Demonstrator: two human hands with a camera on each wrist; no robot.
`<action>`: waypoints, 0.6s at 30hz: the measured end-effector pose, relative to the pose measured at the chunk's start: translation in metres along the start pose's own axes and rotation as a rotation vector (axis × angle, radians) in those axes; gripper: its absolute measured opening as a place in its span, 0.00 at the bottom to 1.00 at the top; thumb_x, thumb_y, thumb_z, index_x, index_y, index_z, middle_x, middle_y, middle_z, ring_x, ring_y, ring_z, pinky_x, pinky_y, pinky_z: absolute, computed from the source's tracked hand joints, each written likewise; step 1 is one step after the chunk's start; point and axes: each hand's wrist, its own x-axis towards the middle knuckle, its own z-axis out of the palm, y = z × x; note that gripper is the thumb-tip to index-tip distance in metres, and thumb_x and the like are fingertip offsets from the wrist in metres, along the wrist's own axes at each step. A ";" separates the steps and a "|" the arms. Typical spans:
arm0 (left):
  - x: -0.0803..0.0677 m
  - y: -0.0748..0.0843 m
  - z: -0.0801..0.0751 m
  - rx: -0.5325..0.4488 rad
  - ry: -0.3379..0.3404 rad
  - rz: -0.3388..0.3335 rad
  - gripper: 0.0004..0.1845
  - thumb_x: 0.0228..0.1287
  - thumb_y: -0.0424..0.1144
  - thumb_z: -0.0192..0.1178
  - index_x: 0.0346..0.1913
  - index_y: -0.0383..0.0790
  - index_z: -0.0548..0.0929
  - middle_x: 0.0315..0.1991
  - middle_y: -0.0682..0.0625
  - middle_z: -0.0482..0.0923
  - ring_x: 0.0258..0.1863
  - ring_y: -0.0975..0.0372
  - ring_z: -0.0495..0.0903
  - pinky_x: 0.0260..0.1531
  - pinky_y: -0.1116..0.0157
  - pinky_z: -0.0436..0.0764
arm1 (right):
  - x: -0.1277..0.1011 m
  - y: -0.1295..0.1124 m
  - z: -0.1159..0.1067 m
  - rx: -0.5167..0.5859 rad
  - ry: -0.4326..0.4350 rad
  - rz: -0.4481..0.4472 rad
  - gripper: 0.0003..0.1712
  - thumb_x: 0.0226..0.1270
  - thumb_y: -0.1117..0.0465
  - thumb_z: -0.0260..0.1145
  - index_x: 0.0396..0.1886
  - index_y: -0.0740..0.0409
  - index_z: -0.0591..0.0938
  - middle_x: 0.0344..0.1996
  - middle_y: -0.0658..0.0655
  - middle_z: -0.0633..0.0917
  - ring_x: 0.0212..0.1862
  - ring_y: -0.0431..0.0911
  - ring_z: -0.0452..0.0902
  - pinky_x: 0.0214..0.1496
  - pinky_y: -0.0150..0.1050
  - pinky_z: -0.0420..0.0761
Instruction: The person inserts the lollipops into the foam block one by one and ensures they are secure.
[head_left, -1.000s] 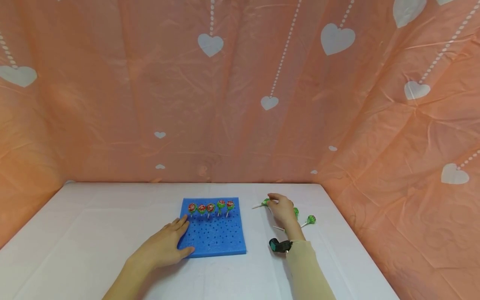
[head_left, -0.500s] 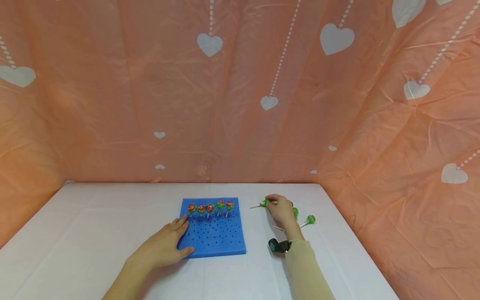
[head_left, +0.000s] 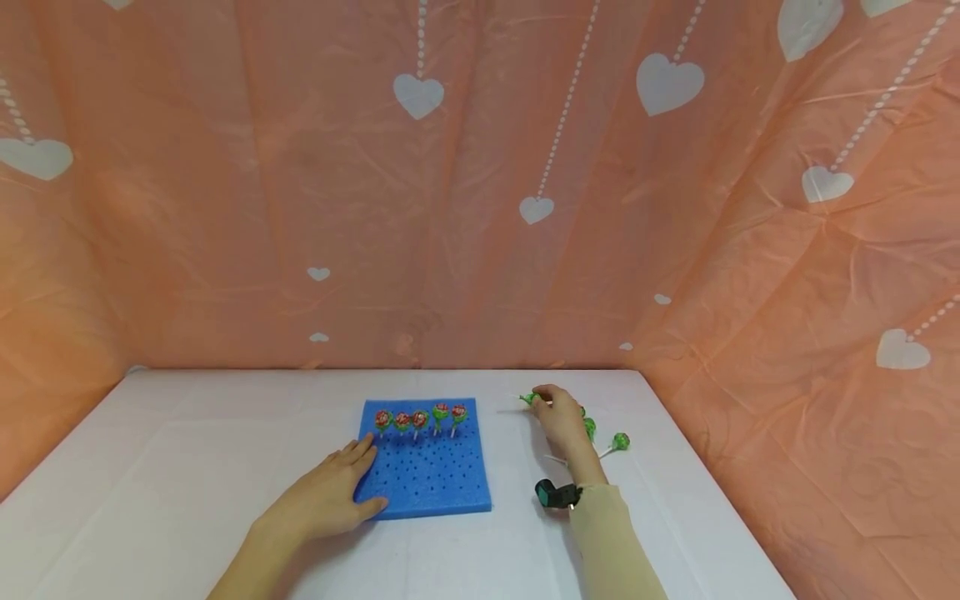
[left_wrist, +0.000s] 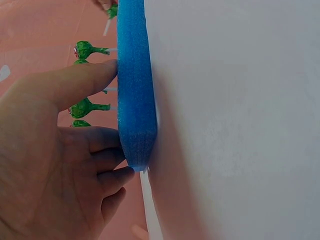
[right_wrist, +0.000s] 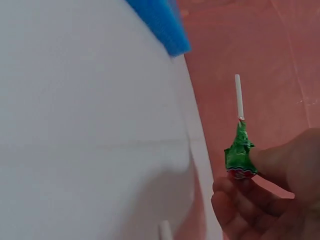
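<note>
A blue foam block [head_left: 431,487] with many small holes lies on the table. Several red-and-green wrapped lollipops [head_left: 420,419] stand in a row near its far edge. My left hand [head_left: 326,496] rests against the block's left side, fingers spread, thumb on the top near the front corner. To the right of the block, my right hand [head_left: 564,423] pinches one lollipop [right_wrist: 240,155] by its wrapped head between thumb and fingers. The right wrist view shows this lollipop's white stick pointing away from the hand, above the table.
Loose lollipops lie right of and partly behind my right forearm, one lollipop [head_left: 621,442] farthest right and another lollipop [head_left: 589,427] by the wrist. A black wrist camera [head_left: 557,494] sits at the right cuff. A peach curtain [head_left: 480,250] hangs behind the white table [head_left: 187,467].
The pinched lollipop has risen slightly off the table in my right hand. My left hand stays on the foam block. The head view has tilted up a little.
</note>
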 end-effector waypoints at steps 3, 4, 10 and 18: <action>0.001 0.001 0.000 0.006 0.001 -0.003 0.44 0.66 0.55 0.69 0.72 0.24 0.71 0.78 0.31 0.60 0.76 0.34 0.60 0.74 0.37 0.63 | 0.000 -0.007 -0.001 0.029 0.033 -0.034 0.19 0.81 0.63 0.56 0.64 0.66 0.81 0.56 0.69 0.82 0.49 0.55 0.85 0.46 0.45 0.86; 0.001 0.002 0.000 0.009 0.001 -0.005 0.44 0.66 0.55 0.69 0.72 0.24 0.71 0.78 0.31 0.60 0.76 0.34 0.60 0.74 0.38 0.63 | 0.001 -0.009 -0.001 0.034 0.048 -0.048 0.19 0.82 0.63 0.56 0.64 0.66 0.81 0.54 0.69 0.82 0.48 0.54 0.85 0.44 0.43 0.86; 0.001 0.002 0.002 0.009 -0.004 -0.010 0.44 0.66 0.56 0.69 0.72 0.24 0.71 0.78 0.31 0.60 0.76 0.34 0.60 0.74 0.38 0.63 | -0.005 -0.031 0.001 0.135 0.114 -0.166 0.19 0.81 0.67 0.54 0.63 0.69 0.81 0.50 0.70 0.79 0.43 0.55 0.87 0.41 0.39 0.88; -0.001 0.001 0.001 0.012 -0.002 -0.005 0.45 0.66 0.56 0.69 0.72 0.24 0.71 0.78 0.31 0.60 0.76 0.33 0.60 0.73 0.37 0.63 | -0.019 -0.065 0.008 0.204 0.119 -0.306 0.18 0.81 0.68 0.54 0.63 0.68 0.81 0.51 0.68 0.78 0.44 0.57 0.87 0.48 0.42 0.89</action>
